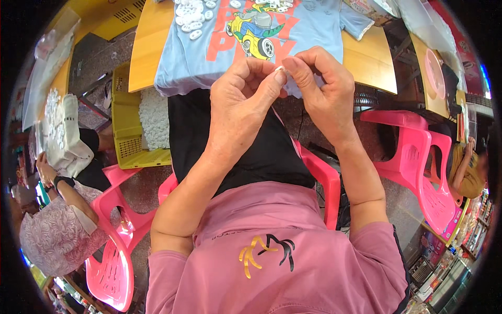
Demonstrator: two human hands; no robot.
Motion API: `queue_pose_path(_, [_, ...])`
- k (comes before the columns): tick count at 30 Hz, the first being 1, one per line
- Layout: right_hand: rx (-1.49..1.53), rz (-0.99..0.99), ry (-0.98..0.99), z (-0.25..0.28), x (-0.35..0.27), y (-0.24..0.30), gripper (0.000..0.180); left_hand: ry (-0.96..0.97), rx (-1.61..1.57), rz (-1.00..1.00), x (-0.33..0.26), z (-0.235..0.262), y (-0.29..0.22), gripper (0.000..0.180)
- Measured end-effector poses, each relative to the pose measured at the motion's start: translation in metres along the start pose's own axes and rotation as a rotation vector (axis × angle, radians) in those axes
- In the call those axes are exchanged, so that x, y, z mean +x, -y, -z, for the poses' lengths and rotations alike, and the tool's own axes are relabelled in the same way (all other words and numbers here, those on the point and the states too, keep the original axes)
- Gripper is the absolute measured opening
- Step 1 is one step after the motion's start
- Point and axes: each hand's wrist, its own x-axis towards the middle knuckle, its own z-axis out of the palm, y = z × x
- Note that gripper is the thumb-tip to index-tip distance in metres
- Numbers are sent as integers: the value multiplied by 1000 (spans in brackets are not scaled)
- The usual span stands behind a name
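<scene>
Head view, looking down on a seated person in a pink shirt (277,261) and black trousers (235,141). The wooden desk (151,42) spans the upper field from 11 to 1 o'clock; its near edge bends with the lens. Draped over that edge lies a light blue T-shirt (319,31) bearing a coral print and a cartoon car, its hem hanging toward the person's lap. At 12 o'clock, on the shirt's upper part, rests a cluster of small white ring-shaped pieces (191,18). At 9 to 10 o'clock, below the desk, stands a yellow plastic crate (123,131) holding a heap of white pieces (154,118). Pink plastic chairs occupy 3 o'clock (418,167), 7 o'clock (112,267) and the seat under the person (321,178). A second person in a patterned top (57,235) sits at 8 o'clock, handling a white bundle (65,136); a third person's arm shows at the 3 o'clock rim. Just above centre, both hands meet in front of the shirt's hem. The left hand (240,99) is curled, thumb and forefinger pressed together; the right hand (324,86) is likewise curled, fingertips pinched. Between the two pinches, at the point where the fingertips touch, sits a small white piece (280,68), gripped from both sides and mostly hidden by the fingers; its shape cannot be made out.
</scene>
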Motion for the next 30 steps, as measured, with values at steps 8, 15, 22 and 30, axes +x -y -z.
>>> queue_pose_path(8, [85, -119, -95, -16, -8, -4, 18, -37, 31, -47, 3, -3, 13, 14])
queue_pose_path(15, [20, -206, -56, -13, -8, -17, 18, 0, -17, 35, 16, 4, 21, 15])
queue_pose_path(22, [-202, 328, 196, 18, 14, -7, 15, 105, -13, 114, 10, 15, 4, 14])
queue_pose_path(30, [-245, 477, 291, 22, 9, -7, 13, 209, -19, 171, -4, 17, -4, 15])
